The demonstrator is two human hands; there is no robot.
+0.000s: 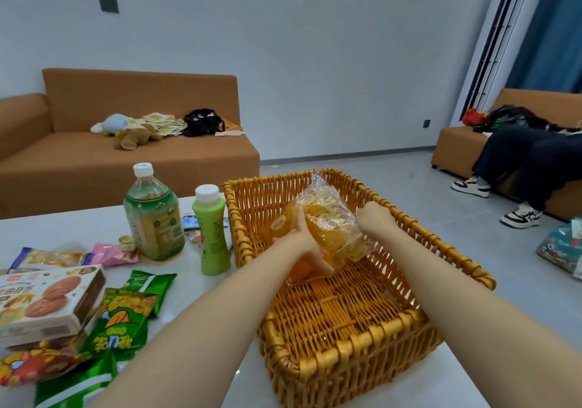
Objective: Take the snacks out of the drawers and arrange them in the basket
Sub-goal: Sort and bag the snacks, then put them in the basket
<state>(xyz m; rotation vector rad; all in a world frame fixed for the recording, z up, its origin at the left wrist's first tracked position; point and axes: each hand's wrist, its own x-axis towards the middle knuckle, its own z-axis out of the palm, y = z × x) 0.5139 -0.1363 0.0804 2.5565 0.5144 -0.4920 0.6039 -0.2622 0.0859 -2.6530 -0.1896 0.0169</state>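
The left grip (302, 247) and the right grip (373, 218) both hold a clear bag of yellow cakes (330, 221) inside the wicker basket (346, 338). The left grip is closed on the bag's lower end, with its fingers curled under the plastic and one finger lying straight up along the side. The right grip is closed on the bag's upper right edge. Its fingers are tucked behind the plastic, so only the back of the hand shows. The bag lies tilted between the two grips, over the far half of the basket. Whether its lower end touches the woven floor cannot be told.

The basket stands on the white counter (63, 228) and its walls rise around both grips. Just left of the left grip, outside the basket wall, a green bottle with a white cap (211, 231) stands upright. A larger tea bottle (154, 215) stands further left. Nearer the person on that side lie a pink packet (113, 253), green snack packets (126, 316) and a biscuit box (47, 300). Beyond the grips is a brown sofa (126, 155). Well to the right of the right grip, a seated person's legs (529, 162) show.
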